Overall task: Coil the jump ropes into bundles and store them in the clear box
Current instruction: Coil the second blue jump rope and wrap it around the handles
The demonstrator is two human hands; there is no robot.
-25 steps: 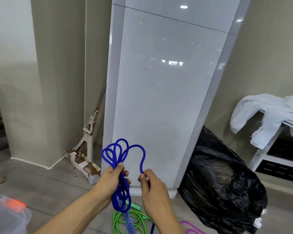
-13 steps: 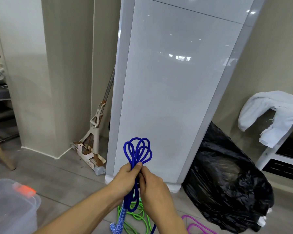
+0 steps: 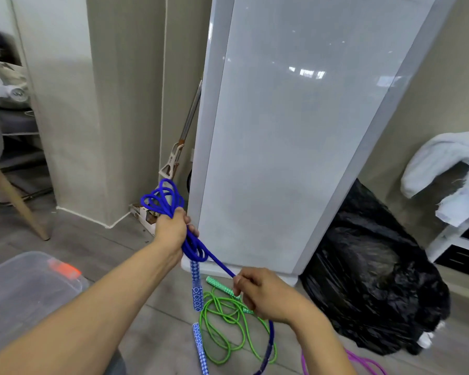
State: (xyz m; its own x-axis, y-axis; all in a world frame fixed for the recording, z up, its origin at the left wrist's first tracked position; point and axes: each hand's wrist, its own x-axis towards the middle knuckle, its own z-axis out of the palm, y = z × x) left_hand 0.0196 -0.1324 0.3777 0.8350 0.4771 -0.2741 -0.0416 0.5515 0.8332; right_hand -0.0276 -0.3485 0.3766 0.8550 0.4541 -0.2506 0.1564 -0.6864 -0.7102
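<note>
In front of the white cabinet (image 3: 282,136), L hand (image 3: 173,229) has its fingers clamped round the middle of the blue rope (image 3: 161,197) so the loops don't spring apart. R hand (image 3: 266,293) pinches the free tail taut below it, prob. to feed the next wrap. Count: 3 ropes, 1 blue in hand, 1 green rope (image 3: 228,323) and 1 purple rope (image 3: 363,358) loose on the floor at the cabinet's foot; 1 clear box (image 3: 25,288) left of the cabinet.

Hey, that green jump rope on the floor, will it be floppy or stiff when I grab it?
Probably floppy: the green jump rope lies in loose tangled loops, so it would likely droop and trail. Its patterned handle looks rigid and may swing.
</note>
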